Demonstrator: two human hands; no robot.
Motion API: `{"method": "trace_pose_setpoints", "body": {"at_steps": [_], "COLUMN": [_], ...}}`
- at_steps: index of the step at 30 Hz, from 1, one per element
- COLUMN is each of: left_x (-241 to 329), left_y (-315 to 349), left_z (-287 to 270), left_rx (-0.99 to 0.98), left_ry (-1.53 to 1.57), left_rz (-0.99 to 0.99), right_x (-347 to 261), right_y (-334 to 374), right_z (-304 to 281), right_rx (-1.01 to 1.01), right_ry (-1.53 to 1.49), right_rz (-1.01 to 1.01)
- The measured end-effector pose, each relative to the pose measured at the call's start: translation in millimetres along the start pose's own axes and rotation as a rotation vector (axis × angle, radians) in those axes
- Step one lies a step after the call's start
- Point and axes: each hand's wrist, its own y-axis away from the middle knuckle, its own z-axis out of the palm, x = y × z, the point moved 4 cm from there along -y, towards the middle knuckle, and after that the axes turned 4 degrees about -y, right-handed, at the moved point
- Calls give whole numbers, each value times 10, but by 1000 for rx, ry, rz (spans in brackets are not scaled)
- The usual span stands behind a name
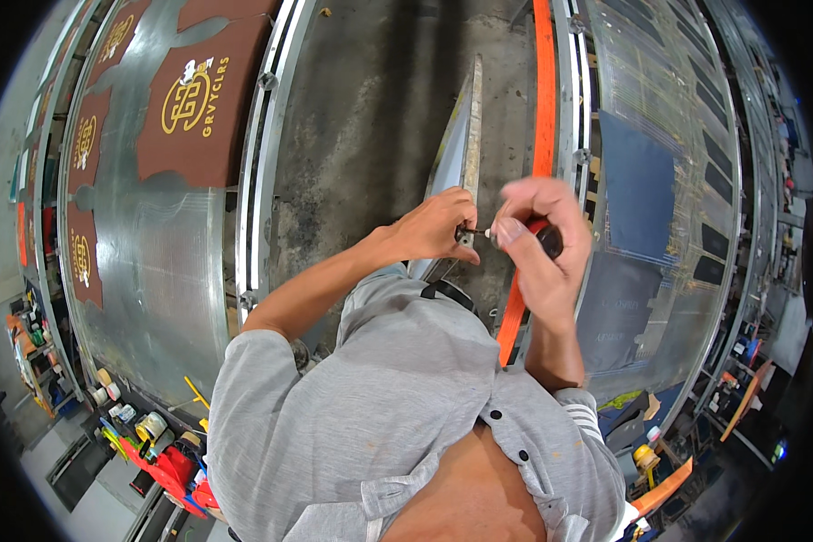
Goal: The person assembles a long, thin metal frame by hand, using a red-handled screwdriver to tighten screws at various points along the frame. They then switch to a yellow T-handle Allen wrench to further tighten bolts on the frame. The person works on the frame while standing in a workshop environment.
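Observation:
A screen-printing frame (pixel 471 135), seen nearly edge-on, stands upright in the aisle in front of me. My left hand (pixel 435 226) is closed on its near end, thumb and fingers around a small dark metal fitting (pixel 464 237). To the right, my right hand (pixel 547 248) curls around what looks like a screwdriver with a black and red handle (pixel 549 238). Its thin shaft (pixel 481 232) points left at the fitting. Whether the tip touches the fitting I cannot tell. My right fingers are slightly blurred and hide part of the handle.
On the left, a long table (pixel 167 298) with a metal rail carries brown printed fabric pieces (pixel 176 135). On the right, another table bears dark blue-grey fabric pieces (pixel 637 185). An orange strip (pixel 544 90) runs along its rail. Tubs and tools (pixel 152 426) crowd the lower left.

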Motion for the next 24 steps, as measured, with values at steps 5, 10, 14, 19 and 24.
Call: {"method": "trace_pose_setpoints", "body": {"at_steps": [5,10,14,19,24], "left_x": [-51,-22,81,110,-98], "left_y": [11,-34,-85,-250,-269], "left_z": [99,78,51,-150,-79], "left_rx": [-86,-120,-73,-376,-549], "left_ry": [-50,-92,-51,-86,138], "left_rz": [-83,-91,-12,14,-114], "right_x": [72,19,-77,47,138], "right_y": [-197,-339,-327,3,-111], "right_z": [-12,-42,-24,-50,10], "right_rx": [-353,-869,-237,220,-12], "right_ry": [-187,-169,54,46,-169], "right_rz": [-65,-50,-90,-94,-210]}}
